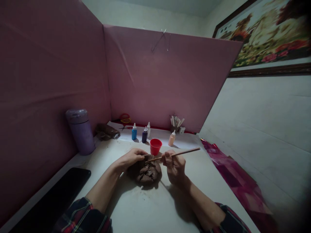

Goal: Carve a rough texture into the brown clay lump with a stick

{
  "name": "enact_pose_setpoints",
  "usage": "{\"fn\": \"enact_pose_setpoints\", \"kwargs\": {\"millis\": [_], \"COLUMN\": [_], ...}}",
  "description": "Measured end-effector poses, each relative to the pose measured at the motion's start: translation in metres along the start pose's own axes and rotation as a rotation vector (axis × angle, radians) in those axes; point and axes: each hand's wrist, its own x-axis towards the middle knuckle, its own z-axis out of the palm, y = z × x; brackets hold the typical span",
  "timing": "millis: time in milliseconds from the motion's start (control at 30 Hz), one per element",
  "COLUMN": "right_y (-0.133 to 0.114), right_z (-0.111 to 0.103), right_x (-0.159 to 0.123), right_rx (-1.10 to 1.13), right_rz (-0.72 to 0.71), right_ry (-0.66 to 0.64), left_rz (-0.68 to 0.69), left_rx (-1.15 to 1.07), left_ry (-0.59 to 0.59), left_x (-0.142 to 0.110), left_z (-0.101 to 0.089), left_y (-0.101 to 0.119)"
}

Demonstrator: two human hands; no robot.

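A lump of dark brown clay (148,173) with a rough, broken-up surface sits on the white table in front of me. My left hand (134,158) grips its upper left side, thumb and fingers against the clay. Pinched between the fingers of my right hand (173,165) is a slim wooden clay tool (187,151), slanting down to the left. Its tip meets the upper part of the clay; the exact shape of that end cannot be made out. Just behind the clay stands a small red cup (155,147), whose contents I cannot see.
Behind are small bottles in blue (134,132), dark purple (144,135), white and peach (172,139), plus a tool holder (176,124). Left are a purple tumbler (81,132), wrapped clay (107,131), scissors (125,119) and a black phone-like slab (53,197). Pink panels (170,81) enclose the table.
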Motion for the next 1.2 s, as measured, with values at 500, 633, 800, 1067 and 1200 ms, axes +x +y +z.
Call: {"fn": "enact_pose_setpoints", "kwargs": {"millis": [500, 633, 800, 1067, 1200], "right_y": [-0.003, 0.003, 0.021, 0.039, 0.022], "right_z": [-0.003, -0.008, -0.006, 0.01, 0.001], "right_x": [0.001, 0.006, 0.017, 0.025, 0.026], "right_rx": [-0.033, 0.052, 0.014, -0.016, 0.039], "right_rz": [-0.06, 0.039, 0.133, 0.214, 0.237], "right_ry": [0.108, 0.244, 0.224, 0.02, 0.193], "left_rz": [0.016, 0.008, 0.017, 0.019, 0.021], "left_rx": [0.047, 0.048, 0.036, 0.03, 0.041], "left_ry": [-0.013, 0.012, -0.012, -0.027, -0.011], "left_x": [0.002, 0.002, 0.004, 0.01, 0.012], "left_z": [-0.002, -0.001, -0.004, -0.007, -0.007], "left_y": [-0.003, -0.004, -0.009, -0.016, -0.017]}}
